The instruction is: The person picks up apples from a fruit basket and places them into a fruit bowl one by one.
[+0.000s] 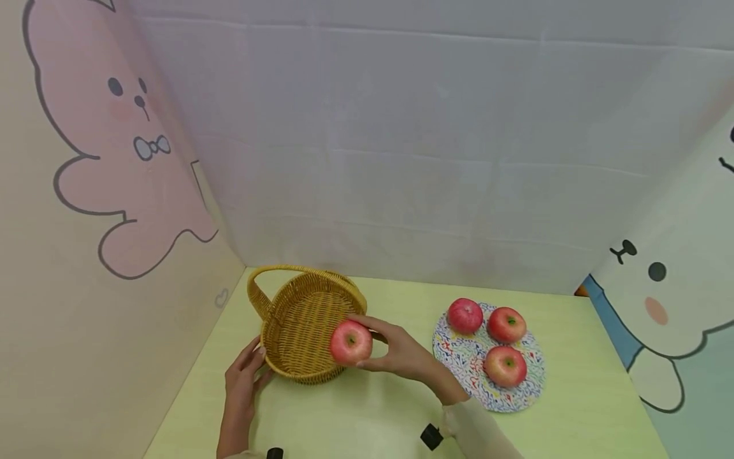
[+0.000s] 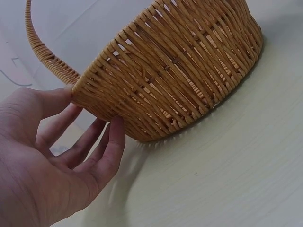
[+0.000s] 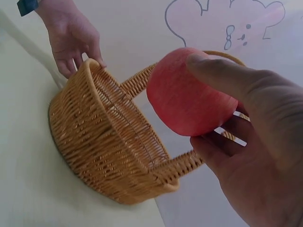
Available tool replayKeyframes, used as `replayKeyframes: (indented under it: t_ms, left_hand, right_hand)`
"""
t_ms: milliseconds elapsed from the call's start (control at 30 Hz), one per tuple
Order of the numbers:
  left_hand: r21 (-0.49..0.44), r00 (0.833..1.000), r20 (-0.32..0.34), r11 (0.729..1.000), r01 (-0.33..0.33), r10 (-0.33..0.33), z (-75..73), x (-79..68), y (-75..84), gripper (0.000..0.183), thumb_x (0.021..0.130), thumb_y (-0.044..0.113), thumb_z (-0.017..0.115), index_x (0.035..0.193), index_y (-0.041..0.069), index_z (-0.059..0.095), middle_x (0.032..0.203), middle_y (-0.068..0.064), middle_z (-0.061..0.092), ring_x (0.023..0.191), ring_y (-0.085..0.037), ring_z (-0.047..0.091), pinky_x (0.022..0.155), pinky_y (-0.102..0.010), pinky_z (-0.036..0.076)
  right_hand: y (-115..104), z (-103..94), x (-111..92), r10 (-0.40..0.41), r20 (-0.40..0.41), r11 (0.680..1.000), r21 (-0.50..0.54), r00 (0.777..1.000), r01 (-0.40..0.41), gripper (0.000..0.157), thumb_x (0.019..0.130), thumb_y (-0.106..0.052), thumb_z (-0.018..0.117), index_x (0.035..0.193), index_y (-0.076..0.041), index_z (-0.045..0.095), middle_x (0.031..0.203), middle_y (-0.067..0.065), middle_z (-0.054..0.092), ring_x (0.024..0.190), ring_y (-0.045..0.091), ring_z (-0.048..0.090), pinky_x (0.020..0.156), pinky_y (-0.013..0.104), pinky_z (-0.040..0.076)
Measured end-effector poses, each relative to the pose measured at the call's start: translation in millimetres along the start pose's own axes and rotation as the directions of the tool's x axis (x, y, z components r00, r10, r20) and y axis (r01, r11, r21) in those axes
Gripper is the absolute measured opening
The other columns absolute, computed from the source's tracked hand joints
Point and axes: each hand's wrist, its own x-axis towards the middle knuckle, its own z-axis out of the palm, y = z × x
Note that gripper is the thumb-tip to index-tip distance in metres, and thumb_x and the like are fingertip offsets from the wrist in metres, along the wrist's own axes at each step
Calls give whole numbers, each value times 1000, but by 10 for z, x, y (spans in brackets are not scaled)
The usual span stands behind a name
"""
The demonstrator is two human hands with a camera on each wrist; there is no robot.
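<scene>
A red apple is held between the thumb and fingers of my right hand, over the right side of a round wicker basket. In the right wrist view the apple stands above the basket's opening, close by the handle. My left hand holds the basket at its left front side. The left wrist view has its thumb at the rim and fingertips against the woven outer wall. Inside, the basket shows only its bare woven bottom.
To the right, a round patterned placemat carries three red apples. The pale table meets a white cloth wall behind, with cartoon-printed panels at the sides.
</scene>
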Motion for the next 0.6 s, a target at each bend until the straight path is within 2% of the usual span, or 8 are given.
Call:
replayKeyframes:
  t_ms: [200,333,600]
  left_hand:
    - [-7,1000,9,1000,-6,6,-1,3,-7,63,105,34,65,160,12,43,112,24,69,105,-1,71,86,-24,62]
    - [-3,1000,5,1000,12,-12,-6,12,-3,63,105,33,65,160,13,43,111,25,69,105,-1,71,85,-24,62]
    - [7,999,10,999,43,-43,-18,30,9,61,106,33,62,161,18,42,111,27,68,107,0,70,88,-24,62]
  right_hand:
    - [107,-74,-155,10,-13,1000,-2,1000,-10,78,89,-24,85,157,-21,48,158,-2,53,146,19,49,120,32,43]
    - [156,-121,-259,22,-24,1000,15,999,-22,77,90,-23,85,157,-22,48,158,0,53,145,15,50,120,28,42]
    - [180,-272,-533,65,-42,997,-27,997,-66,77,90,-30,85,157,-21,49,157,-2,54,144,11,51,118,25,42]
